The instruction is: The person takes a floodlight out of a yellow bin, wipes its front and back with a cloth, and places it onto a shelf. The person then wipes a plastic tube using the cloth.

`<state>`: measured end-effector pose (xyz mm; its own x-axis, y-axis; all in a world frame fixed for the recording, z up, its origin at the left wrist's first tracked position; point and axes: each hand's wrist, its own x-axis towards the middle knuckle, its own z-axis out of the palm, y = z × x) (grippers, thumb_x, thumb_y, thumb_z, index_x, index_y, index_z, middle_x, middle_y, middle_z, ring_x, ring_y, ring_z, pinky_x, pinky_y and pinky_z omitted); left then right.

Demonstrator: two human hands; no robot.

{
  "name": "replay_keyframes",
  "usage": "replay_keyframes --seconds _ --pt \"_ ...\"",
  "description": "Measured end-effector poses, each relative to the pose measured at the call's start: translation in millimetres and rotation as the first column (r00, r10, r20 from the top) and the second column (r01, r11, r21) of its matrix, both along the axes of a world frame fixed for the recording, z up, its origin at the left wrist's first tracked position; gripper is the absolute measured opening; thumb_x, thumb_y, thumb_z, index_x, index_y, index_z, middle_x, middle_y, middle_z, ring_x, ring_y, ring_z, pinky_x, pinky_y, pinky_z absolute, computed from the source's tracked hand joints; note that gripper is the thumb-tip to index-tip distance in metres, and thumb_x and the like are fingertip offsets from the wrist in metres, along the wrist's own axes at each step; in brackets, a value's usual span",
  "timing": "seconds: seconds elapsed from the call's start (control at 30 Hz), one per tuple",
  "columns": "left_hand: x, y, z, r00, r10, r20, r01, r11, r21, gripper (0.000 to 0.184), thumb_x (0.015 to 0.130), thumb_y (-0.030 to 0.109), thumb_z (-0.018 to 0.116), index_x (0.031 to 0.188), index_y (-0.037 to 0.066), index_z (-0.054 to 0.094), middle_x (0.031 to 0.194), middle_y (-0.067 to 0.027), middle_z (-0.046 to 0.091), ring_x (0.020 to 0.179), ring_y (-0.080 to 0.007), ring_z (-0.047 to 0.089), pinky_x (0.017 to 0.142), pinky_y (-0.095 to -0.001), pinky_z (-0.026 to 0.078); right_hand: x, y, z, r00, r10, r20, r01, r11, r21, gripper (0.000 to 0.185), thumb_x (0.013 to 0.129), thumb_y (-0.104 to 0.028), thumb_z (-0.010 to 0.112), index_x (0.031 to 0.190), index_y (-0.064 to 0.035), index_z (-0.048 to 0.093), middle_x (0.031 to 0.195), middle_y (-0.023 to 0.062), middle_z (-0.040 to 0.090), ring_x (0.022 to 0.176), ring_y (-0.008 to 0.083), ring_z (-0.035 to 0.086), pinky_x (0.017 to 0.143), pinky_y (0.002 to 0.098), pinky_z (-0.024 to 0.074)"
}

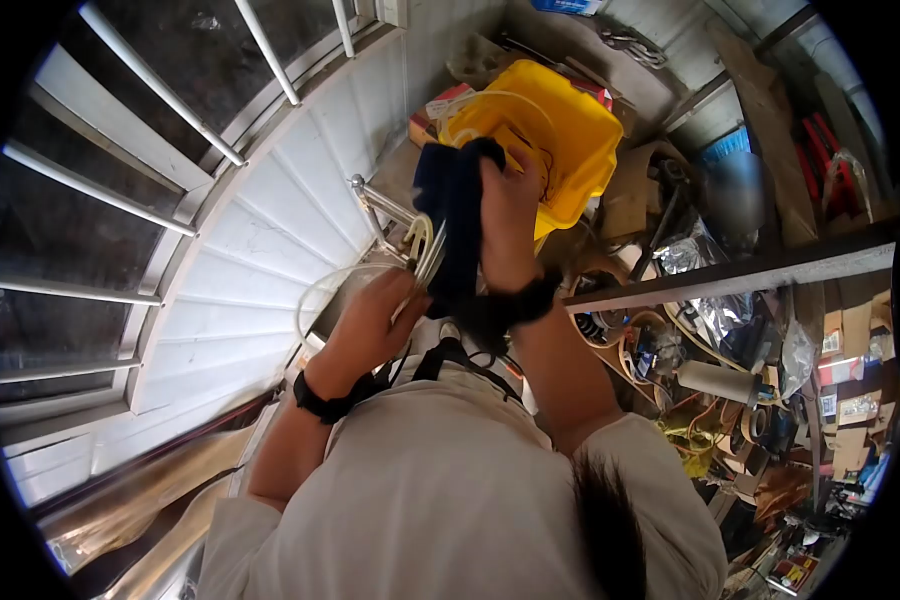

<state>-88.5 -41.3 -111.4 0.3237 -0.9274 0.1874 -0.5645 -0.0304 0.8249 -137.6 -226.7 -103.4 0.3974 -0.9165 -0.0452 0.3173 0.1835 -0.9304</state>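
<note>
My right hand (510,225) is closed on a dark blue cloth (457,215), which hangs down in front of my body. Just to the left, my left hand (372,322) grips a bundle of pale cable (432,255) against the cloth's edge. A loose loop of the same pale colour (305,310) curves out on the left side of that hand. Part of the bundle is hidden behind the fingers and cloth. Both wrists wear black bands. Beyond my right hand stands a yellow plastic bin (595,135) with pale tubing inside it.
A metal rail (385,205) stands by the white panelled wall (260,250) on the left, under a barred window. Cardboard boxes (642,185) sit right of the bin. A long beam (730,275) crosses the right side above cluttered hoses, foil and a pale cylinder (718,382).
</note>
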Motion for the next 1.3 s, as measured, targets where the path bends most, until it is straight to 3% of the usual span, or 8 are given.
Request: replay_keyframes --seconds 0.17,0.27,0.4,0.53,0.93,1.07,1.2,1.3 --pt "7 27 -22 1.000 0.023 -0.009 -0.022 0.998 0.067 0.013 0.086 0.007 0.063 0.096 0.000 0.057 0.089 -0.0160 0.057 0.082 -0.0357 0.056 0.071 -0.0399 0.046 15 -55 -52 0.967 0.233 0.104 -0.193 0.935 -0.298 0.024 0.090 -0.016 0.058 0.102 0.0054 0.059 0.087 0.0120 0.066 0.074 0.0194 0.065 0.068 0.0273 0.0525" --pt "29 36 -42 0.999 0.035 -0.030 -0.030 0.989 0.142 0.014 0.087 0.005 0.063 0.098 0.000 0.058 0.091 -0.0091 0.061 0.079 -0.0201 0.061 0.071 -0.0326 0.048 24 -33 -15 0.962 0.203 0.181 -0.257 0.897 0.359 0.018 0.088 -0.013 0.060 0.096 0.0039 0.063 0.083 0.0100 0.066 0.068 0.0197 0.065 0.065 0.0284 0.0531" --pt "35 22 -31 0.971 0.147 -0.188 -0.094 0.960 0.264 0.019 0.085 0.005 0.062 0.103 0.002 0.059 0.096 -0.0065 0.065 0.085 -0.0124 0.060 0.076 -0.0271 0.049 21 29 1 0.958 0.261 0.117 -0.281 0.934 0.219 0.037 0.079 -0.010 0.070 0.109 0.0045 0.055 0.096 0.0106 0.062 0.083 0.0181 0.063 0.072 0.0280 0.0528" --pt "21 0 -28 0.827 0.332 -0.454 -0.229 0.936 0.267 0.010 0.088 0.008 0.058 0.095 0.001 0.056 0.078 -0.0143 0.062 0.070 -0.0268 0.061 0.065 -0.0326 0.048 19 62 -20 0.976 0.211 0.056 -0.216 0.968 0.128 0.055 0.073 -0.010 0.074 0.118 0.0047 0.046 0.111 0.0139 0.053 0.093 0.0180 0.059 0.077 0.0267 0.0522" --pt "7 15 3 0.956 0.261 -0.134 -0.230 0.951 0.208 0.023 0.097 0.020 0.053 0.087 0.000 0.049 0.067 -0.0151 0.048 0.060 -0.0292 0.045 0.058 -0.0375 0.039 43 -29 -18 0.949 0.207 0.239 -0.303 0.811 0.501 0.018 0.087 -0.011 0.063 0.101 0.0010 0.062 0.086 0.0083 0.065 0.073 0.0178 0.065 0.068 0.0274 0.0538" --pt "22 10 -2 0.780 0.523 -0.344 -0.371 0.828 0.420 0.028 0.102 0.026 0.043 0.087 0.004 0.052 0.067 -0.0029 0.049 0.063 -0.0120 0.047 0.057 -0.0298 0.039 36 -7 -27 0.889 0.310 0.336 -0.414 0.858 0.303 0.020 0.085 -0.009 0.063 0.102 0.0012 0.060 0.088 0.0101 0.065 0.073 0.0184 0.065 0.067 0.0277 0.0540" --pt "33 -6 -40 0.587 0.250 -0.770 -0.355 0.934 0.033 0.034 0.102 0.023 0.042 0.124 0.000 0.051 0.114 -0.0071 0.057 0.104 -0.0136 0.056 0.092 -0.0254 0.045 20 62 -16 0.944 0.323 0.072 -0.331 0.923 0.198 0.045 0.078 -0.004 0.065 0.117 0.0026 0.043 0.102 0.0133 0.059 0.086 0.0176 0.062 0.073 0.0271 0.0528" --pt "27 -11 -26 0.803 0.196 -0.562 -0.235 0.972 0.002 0.039 0.101 0.020 0.042 0.134 0.000 0.044 0.122 -0.0072 0.055 0.110 -0.0144 0.054 0.095 -0.0261 0.043 23 78 -24 0.964 0.263 -0.034 -0.265 0.950 -0.162 0.049 0.079 -0.001 0.067 0.119 0.0011 0.040 0.100 0.0142 0.061 0.085 0.0175 0.064 0.073 0.0262 0.0534"
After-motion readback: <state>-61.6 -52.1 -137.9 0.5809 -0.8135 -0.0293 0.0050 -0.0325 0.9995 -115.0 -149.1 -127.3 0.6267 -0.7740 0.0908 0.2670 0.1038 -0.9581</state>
